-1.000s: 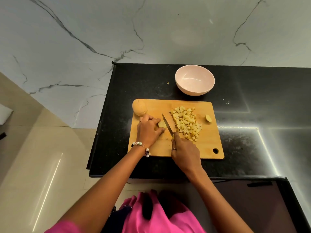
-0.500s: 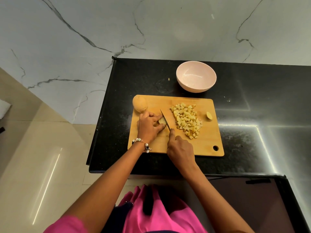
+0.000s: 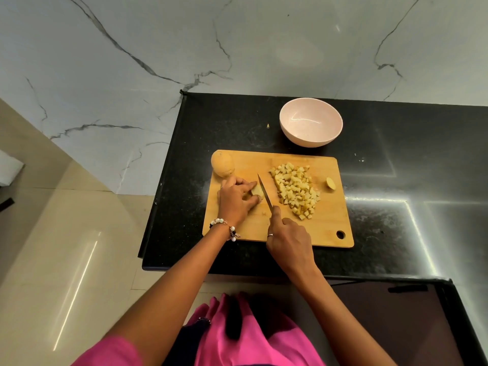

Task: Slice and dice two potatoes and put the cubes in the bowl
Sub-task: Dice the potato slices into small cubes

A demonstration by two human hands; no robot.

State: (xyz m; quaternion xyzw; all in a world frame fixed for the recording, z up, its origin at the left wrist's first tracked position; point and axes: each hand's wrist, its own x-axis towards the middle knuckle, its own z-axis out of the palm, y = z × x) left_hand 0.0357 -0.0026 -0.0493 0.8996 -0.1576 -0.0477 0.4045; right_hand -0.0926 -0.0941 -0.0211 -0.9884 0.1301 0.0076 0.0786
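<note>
A: Potato piece (image 3: pixel 255 191) on the wooden cutting board (image 3: pixel 327 228), left of centre. Left hand (image 3: pixel 235 200) over it, fingers curled round it, pinning it down. Most of the piece is hidden under that hand.

B: And the knife (image 3: pixel 264 192)?

A: Blade just right of the piece, tip pointing away from the person. Whether the edge touches the piece, cannot tell. Right hand (image 3: pixel 290 241) wrapped round the handle, forefinger laid forward toward the blade; the handle itself is covered.

B: What else is on the board?

A: Heap of potato cubes (image 3: pixel 295 190) right of the blade, close by it. Small end piece (image 3: pixel 330 184) further right, apart from the heap. Whole potato (image 3: pixel 222 164) at the far left corner, overhanging the edge, just beyond the left hand.

B: The bowl (image 3: pixel 311 122)?

A: Pale pink, on the black counter (image 3: pixel 396 159) past the board's far edge, no cubes in it. Marble wall (image 3: pixel 237 43) behind. Beaded bracelet (image 3: pixel 224 225) on the left wrist.
</note>
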